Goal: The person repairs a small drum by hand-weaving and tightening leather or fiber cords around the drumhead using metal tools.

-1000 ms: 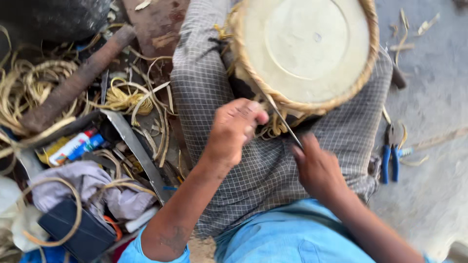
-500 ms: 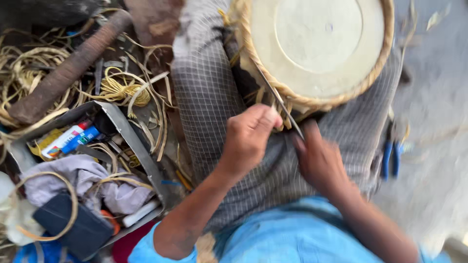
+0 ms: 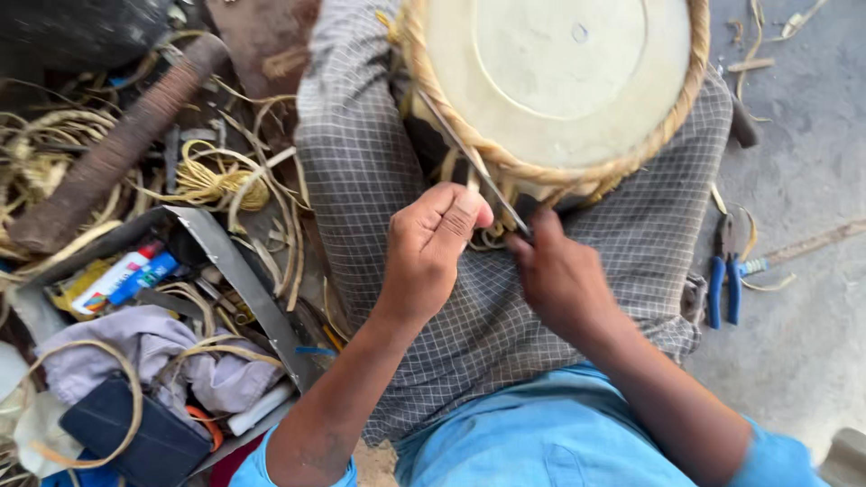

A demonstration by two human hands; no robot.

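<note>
Two hands meet right below the round basket [image 3: 559, 86], which sits upturned on the person's lap on a checked cloth [image 3: 379, 180]. Its pale flat base faces up, and its rim is wrapped in tan cane. The left hand [image 3: 433, 248] sits just under the basket's near edge, fingers curled in tight, pinching something small against the thumb, probably a loose loop of cane strip [image 3: 487, 236], though I can't quite make out exactly what's in the grip. The right hand [image 3: 559, 275] is touching it almost knuckle to knuckle, fingers closed around the low end of a thin metal blade [image 3: 469, 162] that slants up and left across the basket's rim.

Left of the basket there's a messy pile: a yellow coil of cord [image 3: 212, 180], a long brown rod [image 3: 117, 144], and a metal tray [image 3: 244, 280] holding a crumpled grey rag [image 3: 144, 352] and a dark pouch [image 3: 135, 433]. Right of the basket, blue-handled pliers [image 3: 724, 280] lie on the concrete floor [image 3: 803, 180], well apart from both hands.
</note>
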